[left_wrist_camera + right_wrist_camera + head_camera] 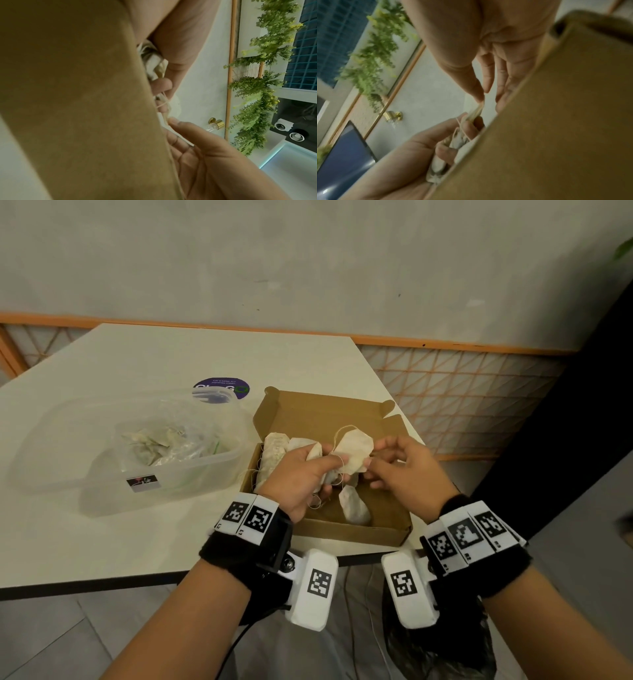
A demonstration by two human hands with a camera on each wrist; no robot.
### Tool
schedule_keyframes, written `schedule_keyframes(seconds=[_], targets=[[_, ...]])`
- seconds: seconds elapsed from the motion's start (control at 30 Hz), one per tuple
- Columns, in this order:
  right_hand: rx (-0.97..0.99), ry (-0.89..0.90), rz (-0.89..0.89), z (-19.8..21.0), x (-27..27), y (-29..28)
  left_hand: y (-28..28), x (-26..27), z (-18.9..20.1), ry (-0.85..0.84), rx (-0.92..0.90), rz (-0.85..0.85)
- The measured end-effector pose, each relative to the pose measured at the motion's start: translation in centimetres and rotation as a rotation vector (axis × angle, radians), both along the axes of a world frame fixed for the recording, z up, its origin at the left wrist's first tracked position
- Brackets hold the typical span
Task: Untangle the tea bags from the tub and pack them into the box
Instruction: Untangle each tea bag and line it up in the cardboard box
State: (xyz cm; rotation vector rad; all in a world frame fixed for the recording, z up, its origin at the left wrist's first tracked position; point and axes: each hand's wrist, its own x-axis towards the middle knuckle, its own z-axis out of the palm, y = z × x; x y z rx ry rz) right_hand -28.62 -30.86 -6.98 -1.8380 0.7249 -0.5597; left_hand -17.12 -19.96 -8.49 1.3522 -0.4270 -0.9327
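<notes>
Both hands hover over an open brown cardboard box at the table's near right corner. My left hand grips a bunch of pale tea bags with tangled strings. My right hand pinches the edge of one flat tea bag held up between the two hands; its string loops back to the left hand. Several tea bags lie in the box, and one hangs low near the box floor. A clear plastic tub with more tangled tea bags stands to the left of the box.
The box lid stands open toward the far side. A purple round sticker lies on the white table behind the tub. The table's near edge runs just under my wrists, with an orange lattice rail beyond the right edge.
</notes>
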Motion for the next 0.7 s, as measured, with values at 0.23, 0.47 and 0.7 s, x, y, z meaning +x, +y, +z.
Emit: schedule_keyframes(seconds=[0.23, 0.47, 0.7], targets=[[-0.505, 0.373, 0.185, 1.4, -1.3, 1.7, -0.1, 0.2, -0.2, 0.022, -0.018, 0.002], [-0.741, 0.516, 0.161, -0.1, 0.3, 4.3, 0.0, 0.0, -0.1, 0.008, -0.011, -0.021], [-0.623, 0.446, 0.172, 1.8, -1.0, 2.6, 0.0, 0.2, 0.0, 0.056, -0.024, 0.041]])
